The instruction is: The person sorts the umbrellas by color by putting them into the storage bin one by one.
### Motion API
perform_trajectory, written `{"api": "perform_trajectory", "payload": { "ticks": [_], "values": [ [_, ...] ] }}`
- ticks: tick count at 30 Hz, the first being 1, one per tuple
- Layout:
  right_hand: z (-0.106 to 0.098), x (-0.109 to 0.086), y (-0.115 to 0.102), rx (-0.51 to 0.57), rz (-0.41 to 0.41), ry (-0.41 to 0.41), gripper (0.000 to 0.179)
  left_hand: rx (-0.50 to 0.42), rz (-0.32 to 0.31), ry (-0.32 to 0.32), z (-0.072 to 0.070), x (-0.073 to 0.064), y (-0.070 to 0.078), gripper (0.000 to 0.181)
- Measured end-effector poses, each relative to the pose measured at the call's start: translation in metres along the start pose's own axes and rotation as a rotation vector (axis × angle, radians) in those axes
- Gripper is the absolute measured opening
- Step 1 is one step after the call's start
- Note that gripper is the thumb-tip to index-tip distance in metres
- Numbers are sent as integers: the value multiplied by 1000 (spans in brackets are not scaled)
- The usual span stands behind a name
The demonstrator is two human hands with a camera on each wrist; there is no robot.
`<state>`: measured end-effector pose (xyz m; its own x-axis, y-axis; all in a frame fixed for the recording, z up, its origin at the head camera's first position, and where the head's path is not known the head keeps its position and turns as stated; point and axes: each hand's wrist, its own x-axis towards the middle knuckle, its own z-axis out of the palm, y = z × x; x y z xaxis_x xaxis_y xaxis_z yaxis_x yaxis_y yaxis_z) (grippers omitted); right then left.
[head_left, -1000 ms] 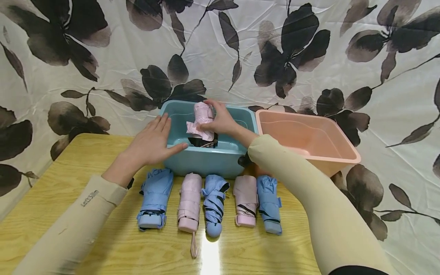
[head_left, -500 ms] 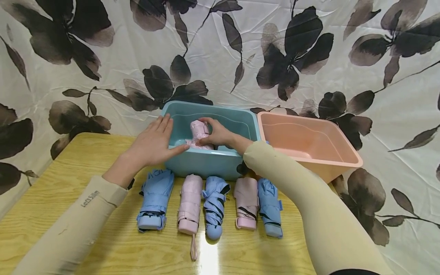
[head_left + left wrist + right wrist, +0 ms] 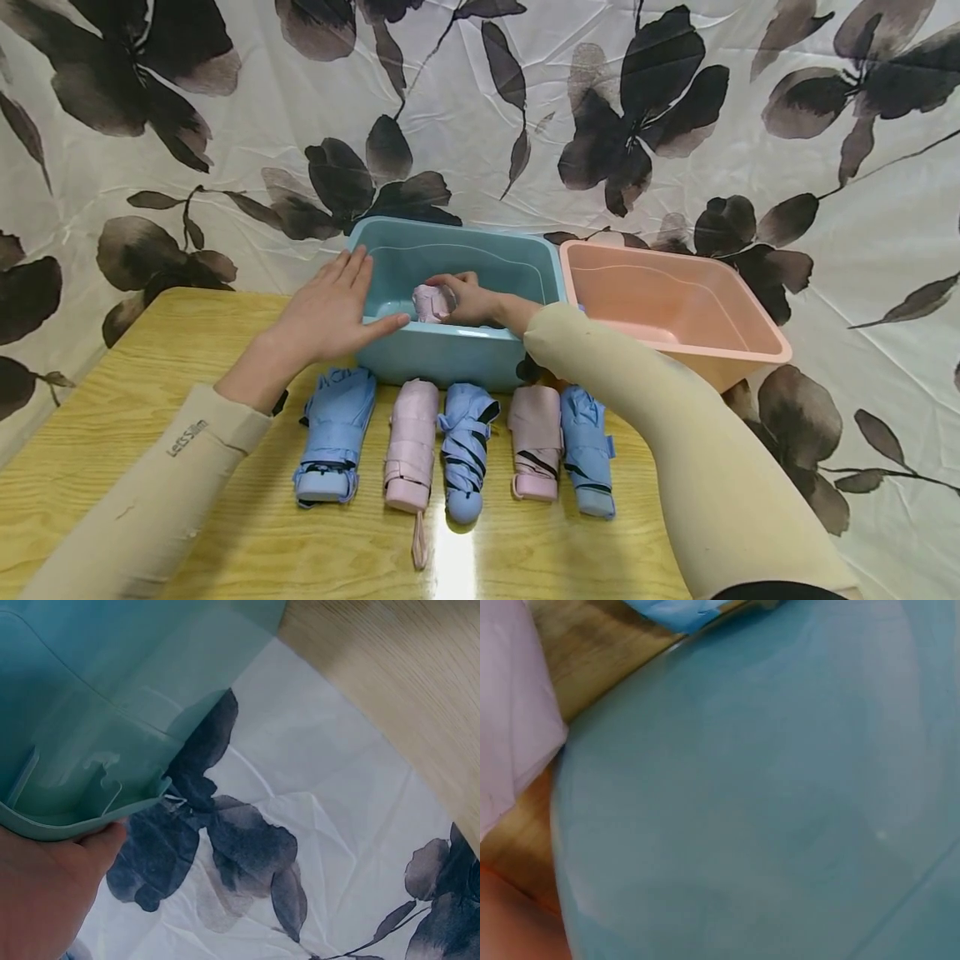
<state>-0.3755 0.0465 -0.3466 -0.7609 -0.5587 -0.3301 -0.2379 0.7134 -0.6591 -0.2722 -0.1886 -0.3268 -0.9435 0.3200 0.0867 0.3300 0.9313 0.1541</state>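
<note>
Down inside the blue plastic bin (image 3: 450, 357), my right hand (image 3: 477, 302) grips a pink folded umbrella (image 3: 430, 303); its lower part is hidden behind the bin's front wall. My left hand (image 3: 327, 311) rests at the bin's left front corner, fingers straight and thumb stretched along the front rim. In the left wrist view, that hand (image 3: 56, 889) meets the rim from outside. Before the bin, a row of folded umbrellas lies on the table: a wide blue umbrella (image 3: 333, 433), a pink umbrella (image 3: 412, 442), a round-knobbed blue umbrella (image 3: 465, 446), a dusty pink umbrella (image 3: 536, 437) and a blue umbrella (image 3: 588, 454).
A peach bin (image 3: 675, 300) stands right beside the blue one. The wooden table (image 3: 225, 333) runs up to a floral cloth backdrop (image 3: 480, 108). A small black round thing (image 3: 529, 369) shows by the blue bin's front right corner.
My right hand has lowered the pink umbrella from above the rim down into the blue bin. The black thing seen under it earlier is now out of sight. My left hand stays put.
</note>
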Motion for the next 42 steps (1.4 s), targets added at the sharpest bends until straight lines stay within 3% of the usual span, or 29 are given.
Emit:
{"api": "perform_trajectory", "payload": {
  "ticks": [8, 13, 18, 28, 33, 38, 42],
  "values": [
    [-7, -2, 4, -62, 31, -96, 78, 1, 8, -3, -5, 1, 6, 110],
    [-11, -6, 3, -22, 49, -216, 80, -3, 19, 1, -6, 4, 7, 110],
    [-10, -5, -3, 30, 38, -237, 82, 9, 19, -1, -8, 2, 5, 109],
    [-22, -24, -18, 54, 13, -157, 83, 5, 31, -1, -10, 4, 6, 111],
    [-29, -47, -29, 115, -63, -90, 81, 6, 27, 10, -9, 3, 5, 109],
    [-36, -79, -33, 120, -154, 23, 78, -2, 25, 14, -5, 2, 2, 109],
    [-38, -112, -30, 31, -253, 169, 78, -9, 24, 16, -1, 1, 2, 109]
  ]
}}
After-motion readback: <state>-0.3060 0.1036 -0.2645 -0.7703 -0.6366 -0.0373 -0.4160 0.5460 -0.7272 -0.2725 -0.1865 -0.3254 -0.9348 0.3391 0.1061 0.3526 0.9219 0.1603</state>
